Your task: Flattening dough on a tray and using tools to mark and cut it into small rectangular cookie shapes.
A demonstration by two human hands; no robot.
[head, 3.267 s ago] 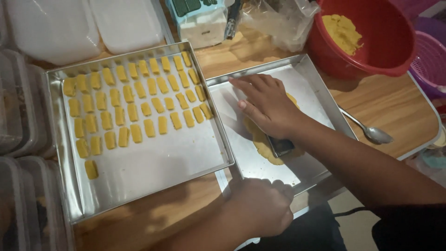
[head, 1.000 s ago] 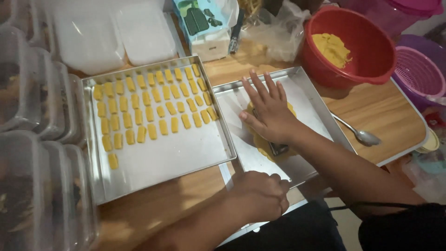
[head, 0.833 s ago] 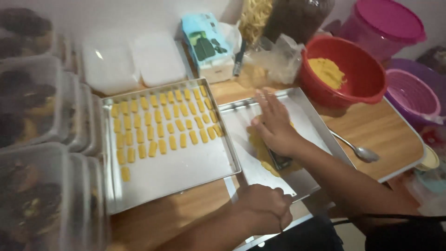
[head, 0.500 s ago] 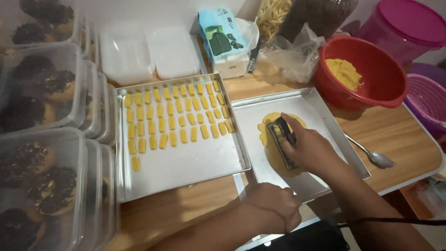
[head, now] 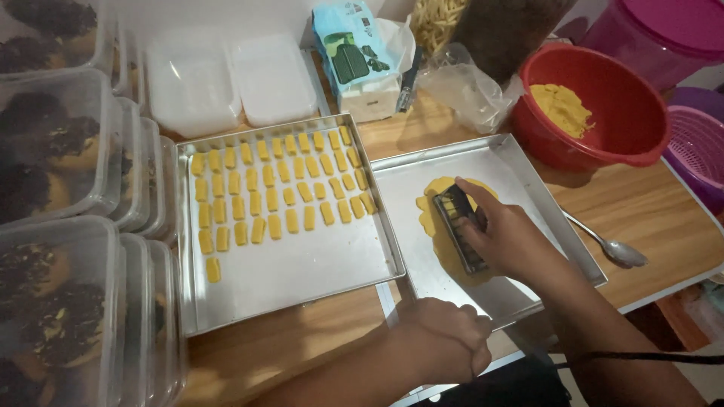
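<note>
My right hand [head: 511, 235] grips a dark rectangular dough cutter [head: 458, 224] and presses it onto a flattened sheet of yellow dough [head: 434, 215] lying in the right metal tray [head: 422, 275]. My left hand [head: 446, 338] is closed in a fist and rests at the near edge of the wooden table, just below that tray, holding nothing I can see. The left metal tray [head: 302, 271] carries several rows of small yellow dough pieces [head: 275, 192] across its far half, with one stray piece near its left side.
A red bowl [head: 603, 113] with yellow dough stands at the back right, a purple basket [head: 701, 147] beside it. A metal spoon [head: 615, 247] lies right of the tray. Stacked clear plastic containers [head: 68, 226] with dark cookies fill the left. A blue box [head: 354, 56] and white lids sit behind.
My right hand went from lying flat on the dough to gripping the cutter and pressing it down. The view shifted, showing more containers at the left. My left fist stayed put.
</note>
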